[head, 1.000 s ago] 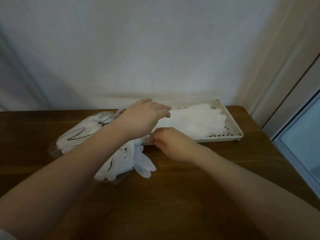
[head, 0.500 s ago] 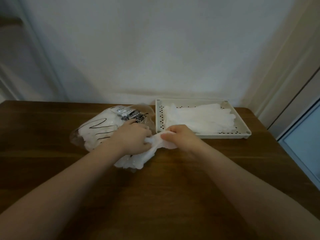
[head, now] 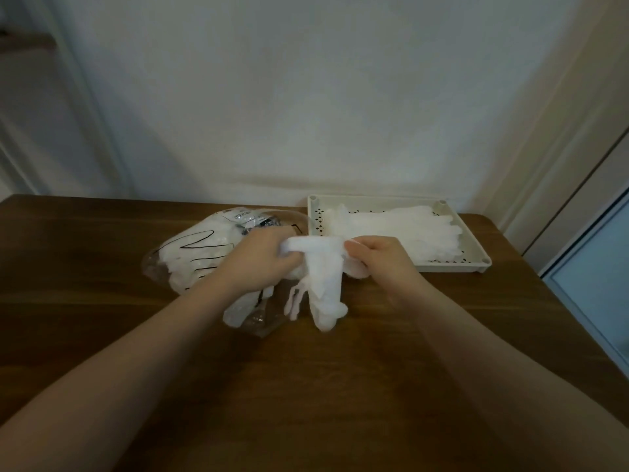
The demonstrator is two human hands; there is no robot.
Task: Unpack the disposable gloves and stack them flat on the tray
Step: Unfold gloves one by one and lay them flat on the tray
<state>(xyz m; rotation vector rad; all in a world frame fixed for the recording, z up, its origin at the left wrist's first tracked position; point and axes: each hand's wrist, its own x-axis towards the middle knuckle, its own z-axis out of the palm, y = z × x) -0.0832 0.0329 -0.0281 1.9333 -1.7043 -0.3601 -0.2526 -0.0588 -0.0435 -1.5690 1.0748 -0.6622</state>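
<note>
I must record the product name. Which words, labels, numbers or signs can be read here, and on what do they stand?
No text can be read.
Bag of gloves: a printed label at its far end, too small and blurred to read.
Bag of gloves: a black outline drawing of a hand, without words.
Tray: no text.

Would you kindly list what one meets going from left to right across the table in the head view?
Glove bag → left hand → held glove → right hand → tray with the stacked gloves.
</note>
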